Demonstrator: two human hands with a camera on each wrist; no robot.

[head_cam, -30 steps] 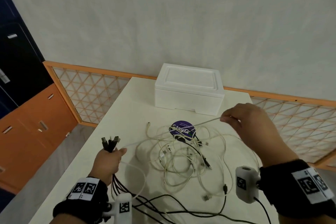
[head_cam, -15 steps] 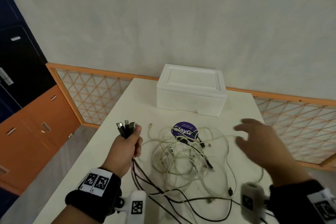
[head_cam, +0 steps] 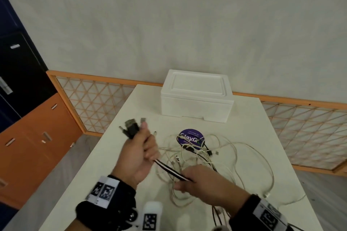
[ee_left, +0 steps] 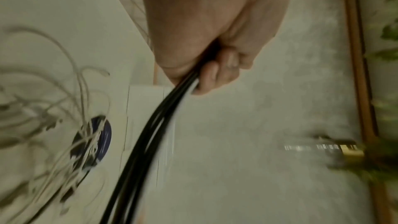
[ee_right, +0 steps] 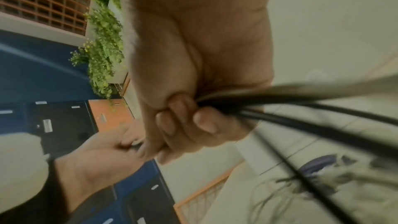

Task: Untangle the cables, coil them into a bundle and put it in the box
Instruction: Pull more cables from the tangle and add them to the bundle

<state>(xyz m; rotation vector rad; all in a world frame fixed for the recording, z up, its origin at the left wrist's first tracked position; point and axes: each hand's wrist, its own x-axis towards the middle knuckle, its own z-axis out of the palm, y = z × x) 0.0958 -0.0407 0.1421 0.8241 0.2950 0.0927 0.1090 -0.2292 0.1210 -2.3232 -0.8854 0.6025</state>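
black cables (head_cam: 170, 169) stretched between our two hands.
our left hand (head_cam: 138, 153) and right hand (head_cam: 203, 181) both grasp them above the table (head_cam: 253, 131); white cables (head_cam: 221, 152) lie tangled there, the closed box (head_cam: 196, 95) behind.

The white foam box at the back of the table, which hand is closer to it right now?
Left. The left hand is raised, gripping the black cables, plug ends toward the foam box. The right hand grips the same cables lower down, nearer the person, over the white tangle.
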